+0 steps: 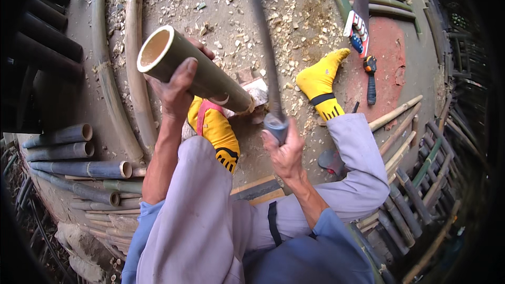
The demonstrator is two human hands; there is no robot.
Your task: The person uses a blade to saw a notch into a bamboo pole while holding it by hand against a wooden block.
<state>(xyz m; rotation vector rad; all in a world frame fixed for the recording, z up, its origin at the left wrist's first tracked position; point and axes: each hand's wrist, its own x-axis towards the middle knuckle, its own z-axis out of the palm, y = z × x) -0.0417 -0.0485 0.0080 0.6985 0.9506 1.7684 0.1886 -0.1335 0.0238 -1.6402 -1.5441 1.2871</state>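
Observation:
My left hand (176, 84) wraps round a short, thick section of green bamboo (208, 76), its fingers on both sides near the open upper end. The bamboo tilts, with its pale-rimmed hollow end toward the upper left and its lower end near my yellow-socked left foot (216, 129). A pale notch shows on its underside near that lower end. In my right hand (288, 152) is the handle of a long-bladed machete (267, 47). The blade points up and away, blurred by motion, just right of the bamboo's lower end and apart from it.
Wood chips (226, 21) litter the ground. On a red patch (386, 68) at the right lie a handsaw (360, 21) and an orange-and-black-handled tool (371, 79). Long bamboo poles (134, 58) lie at the left; cut lengths (79, 168) are stacked beside me.

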